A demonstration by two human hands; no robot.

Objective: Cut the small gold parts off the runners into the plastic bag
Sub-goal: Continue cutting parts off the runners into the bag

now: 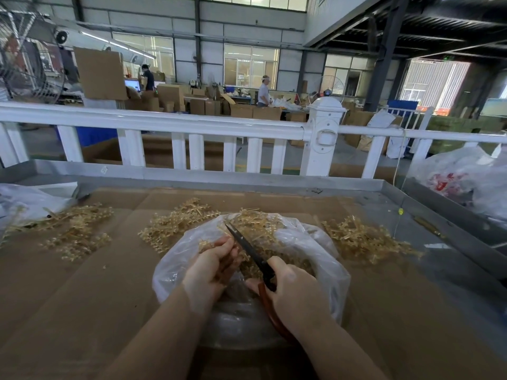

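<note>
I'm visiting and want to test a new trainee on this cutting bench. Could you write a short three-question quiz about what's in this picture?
1. True or false: the scissors are in the left hand.
2. What lies right under both hands? A) a cardboard box B) the open bag C) a metal bowl
3. Fill in: the left hand holds a gold ____ over the bag.

Key
1. False: the right hand grips their red handles.
2. B
3. runner; more runners lie in piles on the cardboard on both sides.
</note>
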